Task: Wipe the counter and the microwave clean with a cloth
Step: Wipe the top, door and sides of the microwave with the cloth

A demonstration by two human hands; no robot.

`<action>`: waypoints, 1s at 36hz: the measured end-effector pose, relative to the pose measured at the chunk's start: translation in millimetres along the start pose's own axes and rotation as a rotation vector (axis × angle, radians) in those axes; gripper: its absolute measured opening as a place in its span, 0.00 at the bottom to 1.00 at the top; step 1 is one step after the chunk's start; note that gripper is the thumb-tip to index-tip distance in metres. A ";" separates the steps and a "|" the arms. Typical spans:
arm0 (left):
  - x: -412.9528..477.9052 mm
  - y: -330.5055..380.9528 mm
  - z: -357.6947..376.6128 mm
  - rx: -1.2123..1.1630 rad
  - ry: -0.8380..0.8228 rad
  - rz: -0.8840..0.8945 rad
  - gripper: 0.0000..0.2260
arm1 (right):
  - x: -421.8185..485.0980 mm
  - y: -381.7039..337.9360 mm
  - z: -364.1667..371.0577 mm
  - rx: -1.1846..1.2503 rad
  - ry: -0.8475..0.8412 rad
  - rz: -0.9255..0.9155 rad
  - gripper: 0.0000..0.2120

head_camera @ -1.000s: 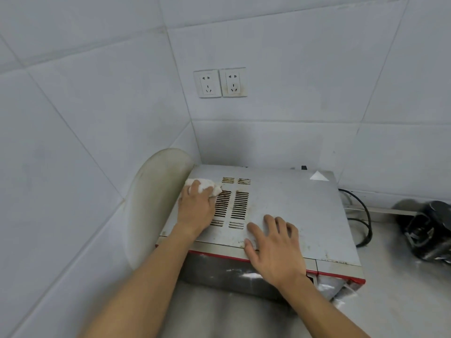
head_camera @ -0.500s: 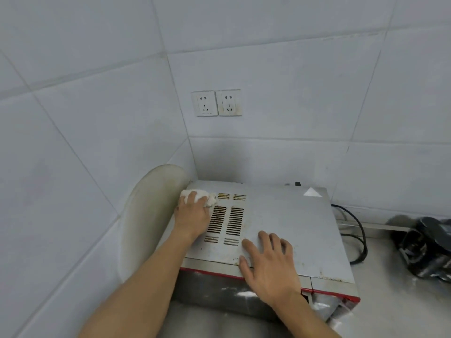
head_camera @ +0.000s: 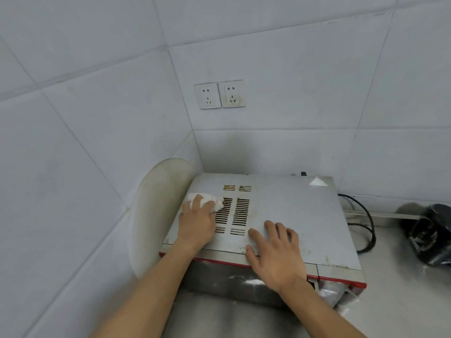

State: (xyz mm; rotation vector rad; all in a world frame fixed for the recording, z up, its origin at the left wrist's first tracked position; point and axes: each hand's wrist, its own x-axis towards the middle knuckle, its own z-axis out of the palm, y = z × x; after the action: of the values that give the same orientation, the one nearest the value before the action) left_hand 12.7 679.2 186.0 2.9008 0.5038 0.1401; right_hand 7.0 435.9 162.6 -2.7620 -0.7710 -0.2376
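The left hand [head_camera: 196,220] sits left of centre in the frame, its fingers curled over a bunched white cloth [head_camera: 203,200] and gripping it. It presses the wad down on the top of the microwave [head_camera: 292,208], near the left rear corner. Wadding the cloth that way looks meant to put pressure on a small patch. The cloth lies right at the edge of the vent slots [head_camera: 235,213], which show brownish grime, so that area seems to be the present target.

The right hand [head_camera: 275,252] lies open, palm down, fingers spread on the metal near the front edge, lower centre of the frame. It holds nothing. I take it as a brace, so the oven does not slide under the rubbing.

The microwave stands on the counter [head_camera: 402,289], pushed back into the tiled corner, with a red trim strip [head_camera: 336,280] along its front. Specks of dirt dot the top near the front right, so by my reckoning much wiping remains, the counter included.

A pale rounded board [head_camera: 158,211] leans between the oven's left side and the wall. Two wall sockets [head_camera: 219,95] sit above, in the upper middle of the frame. At the right a black cord [head_camera: 366,223] loops behind the oven, and a dark appliance [head_camera: 429,235] stands well apart on the counter.
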 end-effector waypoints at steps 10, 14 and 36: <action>7.3 -5.3 6.9 -0.049 0.056 -0.015 0.18 | 1.5 0.7 1.9 -0.006 -0.013 0.011 0.22; -3.8 -7.1 0.7 -0.057 0.016 -0.006 0.19 | -0.7 0.7 -0.2 -0.010 -0.015 0.002 0.23; -50.6 -21.8 -7.8 -0.021 0.041 -0.067 0.25 | -0.4 -0.4 1.7 -0.038 -0.032 0.010 0.23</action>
State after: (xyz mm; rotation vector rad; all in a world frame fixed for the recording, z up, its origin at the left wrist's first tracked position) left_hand -42.7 683.3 186.1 2.8622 0.6022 0.1935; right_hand 6.6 436.6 161.0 -2.8108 -0.7679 -0.2092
